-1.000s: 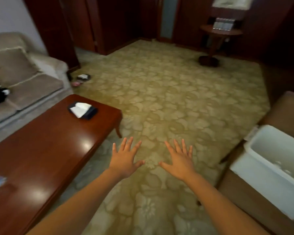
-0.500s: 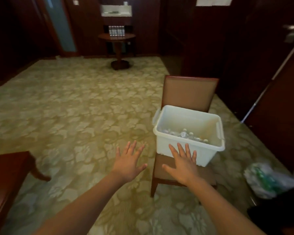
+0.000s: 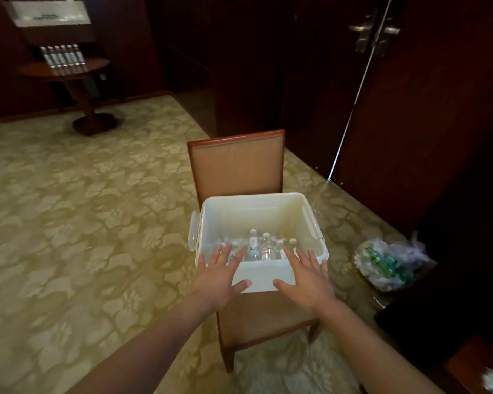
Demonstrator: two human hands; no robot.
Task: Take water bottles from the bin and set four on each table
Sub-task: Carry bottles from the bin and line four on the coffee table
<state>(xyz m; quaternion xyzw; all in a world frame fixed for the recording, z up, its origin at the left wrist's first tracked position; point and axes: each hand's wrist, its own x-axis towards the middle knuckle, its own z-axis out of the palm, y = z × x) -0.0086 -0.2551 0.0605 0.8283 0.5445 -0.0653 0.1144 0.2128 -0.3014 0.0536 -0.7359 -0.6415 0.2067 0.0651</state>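
From the head camera, a white plastic bin (image 3: 254, 217) sits on the seat of a wooden chair (image 3: 236, 166) with a tan padded back, standing on a patterned carpet (image 3: 83, 209). Several water bottles (image 3: 253, 245) stand upright in the bottom of the bin, bunched toward its near side. Both arms reach forward over the bin's near edge. The left hand (image 3: 219, 277) is at the near left corner and the right hand (image 3: 305, 280) at the near right corner, both palm down. The fingers (image 3: 224, 253) of each hand are straight and spread, holding nothing; whether they touch the rim cannot be told. On the floor to the right of the chair lies a crumpled plastic bag (image 3: 390, 263) with green things inside. Far back on the left, a round wooden table (image 3: 66, 68) carries a row of bottles (image 3: 61, 55) standing upright side by side.
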